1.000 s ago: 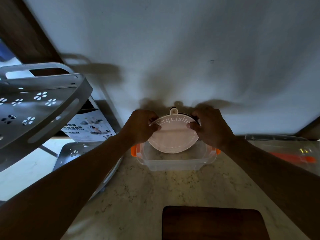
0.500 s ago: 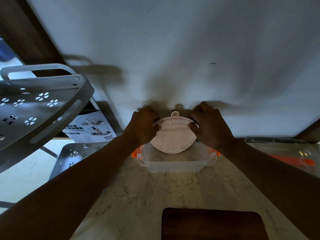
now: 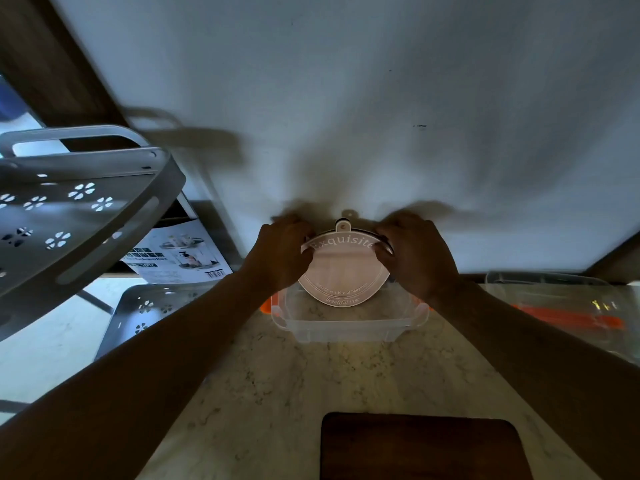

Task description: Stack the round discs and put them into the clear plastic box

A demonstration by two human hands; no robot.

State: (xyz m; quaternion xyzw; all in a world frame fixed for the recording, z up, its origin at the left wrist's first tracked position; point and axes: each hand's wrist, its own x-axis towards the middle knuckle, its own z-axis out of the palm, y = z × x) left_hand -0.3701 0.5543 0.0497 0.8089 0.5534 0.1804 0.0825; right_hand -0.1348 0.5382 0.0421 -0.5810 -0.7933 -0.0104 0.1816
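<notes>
At far left, a grey perforated rack [image 3: 79,216] with flower cutouts, and a printed leaflet [image 3: 180,252] below it. Centre, on the marble counter [image 3: 263,386]: clear plastic box [image 3: 346,329], open, orange latches on its sides. Over it, the round discs [image 3: 343,271] as one stack, tilted, face toward camera; pink top disc reads "Exquisite", tab at top, dark edge of another disc behind at right. Lower edge sits inside the box opening; can't tell if it touches the floor. Left hand [image 3: 282,256] grip closed on the stack's left rim, right hand [image 3: 415,252] grip closed on the right rim. Versus 0.5 s ago: stack slightly lower into the box, hands in the same hold. Right: clear lid [image 3: 561,306]. Near edge: dark wooden board [image 3: 420,448].
</notes>
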